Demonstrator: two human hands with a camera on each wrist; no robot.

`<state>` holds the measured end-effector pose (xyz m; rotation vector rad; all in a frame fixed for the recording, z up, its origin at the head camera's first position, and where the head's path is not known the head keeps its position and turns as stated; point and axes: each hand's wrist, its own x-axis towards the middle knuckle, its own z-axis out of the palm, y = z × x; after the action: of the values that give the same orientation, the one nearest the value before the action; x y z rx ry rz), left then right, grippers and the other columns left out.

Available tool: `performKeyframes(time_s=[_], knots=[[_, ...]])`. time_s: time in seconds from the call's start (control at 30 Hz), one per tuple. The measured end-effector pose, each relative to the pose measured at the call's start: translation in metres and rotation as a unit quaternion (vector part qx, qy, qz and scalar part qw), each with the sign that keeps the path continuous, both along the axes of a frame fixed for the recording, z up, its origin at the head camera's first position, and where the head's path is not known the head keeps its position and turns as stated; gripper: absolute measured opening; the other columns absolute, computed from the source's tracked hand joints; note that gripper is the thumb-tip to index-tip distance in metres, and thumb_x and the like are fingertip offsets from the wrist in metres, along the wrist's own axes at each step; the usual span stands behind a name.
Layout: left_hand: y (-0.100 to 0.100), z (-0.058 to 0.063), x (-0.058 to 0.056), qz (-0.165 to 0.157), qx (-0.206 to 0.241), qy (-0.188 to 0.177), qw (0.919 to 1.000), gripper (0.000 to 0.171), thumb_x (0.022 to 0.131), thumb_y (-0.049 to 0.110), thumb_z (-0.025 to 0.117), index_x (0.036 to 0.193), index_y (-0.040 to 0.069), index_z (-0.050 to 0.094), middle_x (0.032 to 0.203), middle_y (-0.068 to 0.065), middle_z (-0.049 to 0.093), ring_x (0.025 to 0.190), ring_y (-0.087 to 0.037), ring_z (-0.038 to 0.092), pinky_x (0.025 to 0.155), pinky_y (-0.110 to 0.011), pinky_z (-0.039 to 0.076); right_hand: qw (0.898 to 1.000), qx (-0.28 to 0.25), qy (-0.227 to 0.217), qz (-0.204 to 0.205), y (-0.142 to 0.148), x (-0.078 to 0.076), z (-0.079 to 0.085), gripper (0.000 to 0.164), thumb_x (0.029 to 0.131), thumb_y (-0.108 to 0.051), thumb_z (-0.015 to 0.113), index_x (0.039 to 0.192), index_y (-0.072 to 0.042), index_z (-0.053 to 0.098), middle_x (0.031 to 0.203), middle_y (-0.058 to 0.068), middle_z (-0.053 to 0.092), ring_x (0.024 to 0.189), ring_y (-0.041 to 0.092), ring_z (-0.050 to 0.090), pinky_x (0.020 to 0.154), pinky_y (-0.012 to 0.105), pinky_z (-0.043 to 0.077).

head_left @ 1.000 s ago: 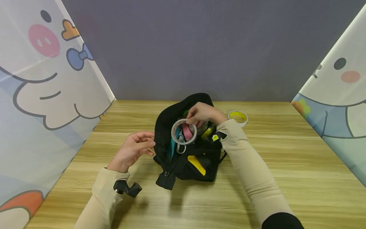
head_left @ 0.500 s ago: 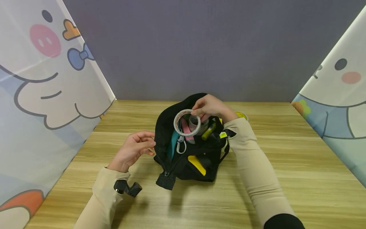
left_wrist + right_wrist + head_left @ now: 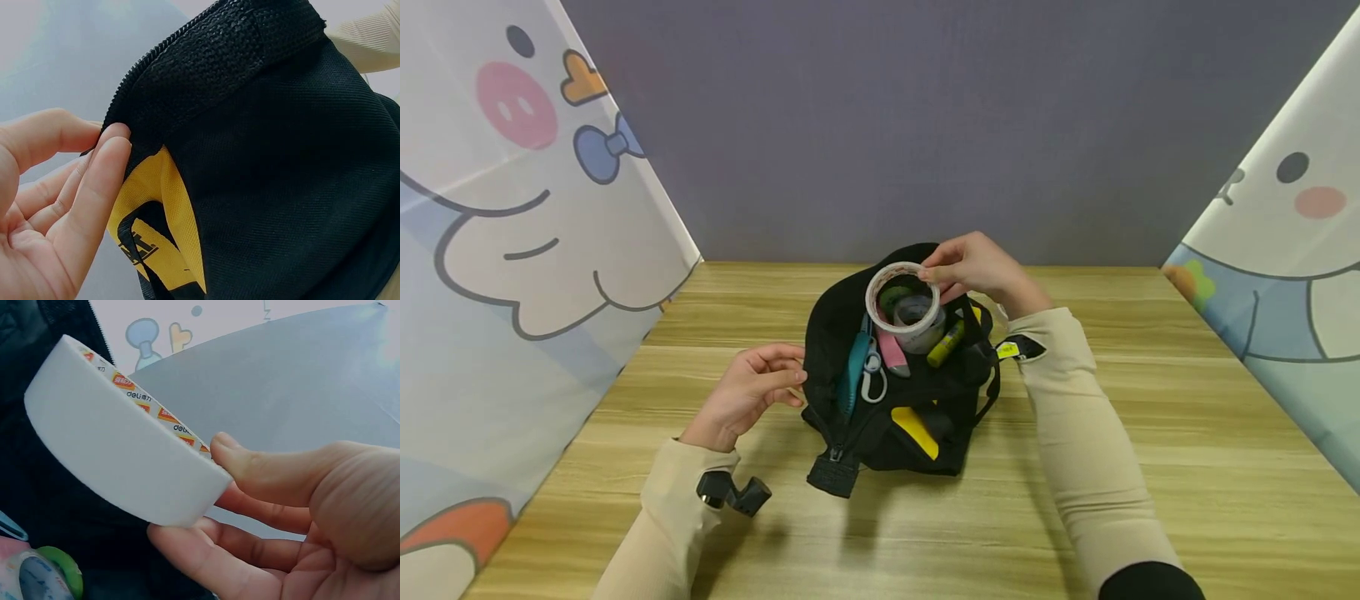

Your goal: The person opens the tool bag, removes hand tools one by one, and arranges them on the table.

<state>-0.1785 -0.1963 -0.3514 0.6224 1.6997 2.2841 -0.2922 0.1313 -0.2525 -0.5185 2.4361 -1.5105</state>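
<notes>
My right hand (image 3: pixel 981 271) pinches a roll of white tape (image 3: pixel 119 437) at its edge, thumb on one rim and fingers under the other. Printed orange and white labels line the roll's inside. In the head view it hangs over the mouth of a black zippered tool bag (image 3: pixel 823 333). My left hand (image 3: pixel 69 206) pinches the bag's zipper edge between thumb and fingers at its left side. Inside the bag lie a teal-handled tool (image 3: pixel 853 375), a pink item (image 3: pixel 892 357), a clear tape roll (image 3: pixel 922 340), a white loop (image 3: pixel 874 387) and a yellow-green tube (image 3: pixel 945 344).
The bag stands on a wood-grain table (image 3: pixel 1187 417), with a yellow patch (image 3: pixel 916 432) on its near side. A grey panel (image 3: pixel 880 125) rises behind the table. Printed cartoon sheets (image 3: pixel 550 267) flank both sides. My right forearm covers the spot behind the wrist.
My right hand has lifted the white tape roll up and to the right, away from the bag's contents. The yellow-lined roll on the table is now hidden behind that arm. My left hand stays still.
</notes>
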Motion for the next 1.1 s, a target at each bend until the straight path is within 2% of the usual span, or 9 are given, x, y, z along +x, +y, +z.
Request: performKeyframes(time_s=[0.2, 0.47, 0.67, 0.9, 1.1], knots=[[0.0, 0.0, 0.001, 0.0, 0.0, -0.002, 1.0, 0.034, 0.094, -0.011, 0.056, 0.107, 0.015, 0.073, 0.088, 0.0, 0.069, 0.073, -0.012, 0.068, 0.063, -0.025, 0.061, 0.999, -0.034, 0.006, -0.016, 0.014, 0.004, 0.002, 0.022, 0.094, -0.002, 0.066, 0.109, 0.014, 0.066, 0.085, 0.01, 0.069, 0.067, 0.016, 0.066, 0.066, 0.037, 0.063], [-0.001, -0.001, -0.001, -0.013, 0.009, 0.011, 0.9998, 0.032, 0.094, -0.01, 0.058, 0.108, 0.014, 0.074, 0.089, 0.0, 0.07, 0.075, -0.012, 0.069, 0.064, -0.026, 0.061, 0.999, -0.039, 0.011, -0.031, 0.036, 0.011, 0.006, 0.023, 0.095, -0.004, 0.065, 0.111, 0.014, 0.065, 0.087, 0.012, 0.07, 0.069, 0.016, 0.066, 0.065, 0.035, 0.063], [0.0, -0.001, -0.001, -0.014, 0.011, 0.009, 0.9998, 0.033, 0.094, -0.011, 0.056, 0.108, 0.014, 0.074, 0.089, 0.0, 0.07, 0.074, -0.011, 0.069, 0.063, -0.025, 0.061, 0.998, -0.054, 0.011, -0.035, 0.06, 0.015, 0.006, 0.028, 0.097, -0.003, 0.063, 0.115, 0.017, 0.061, 0.086, 0.005, 0.07, 0.071, 0.015, 0.067, 0.067, 0.034, 0.063], [0.001, -0.001, -0.001, -0.01, 0.008, 0.006, 0.9999, 0.035, 0.094, -0.011, 0.056, 0.107, 0.015, 0.074, 0.089, 0.001, 0.07, 0.073, -0.01, 0.068, 0.063, -0.025, 0.061, 0.994, -0.063, 0.026, -0.08, 0.09, 0.018, -0.001, 0.022, 0.096, -0.007, 0.066, 0.11, 0.01, 0.067, 0.085, 0.004, 0.069, 0.073, 0.017, 0.069, 0.068, 0.034, 0.063], [0.001, -0.001, -0.001, -0.013, 0.012, 0.006, 0.9998, 0.032, 0.094, -0.009, 0.058, 0.107, 0.015, 0.074, 0.089, 0.001, 0.07, 0.074, -0.01, 0.068, 0.064, -0.025, 0.061, 0.991, -0.089, 0.027, -0.096, 0.112, 0.02, -0.008, 0.013, 0.096, -0.008, 0.066, 0.103, 0.001, 0.072, 0.083, 0.002, 0.069, 0.074, 0.016, 0.069, 0.067, 0.033, 0.063]])
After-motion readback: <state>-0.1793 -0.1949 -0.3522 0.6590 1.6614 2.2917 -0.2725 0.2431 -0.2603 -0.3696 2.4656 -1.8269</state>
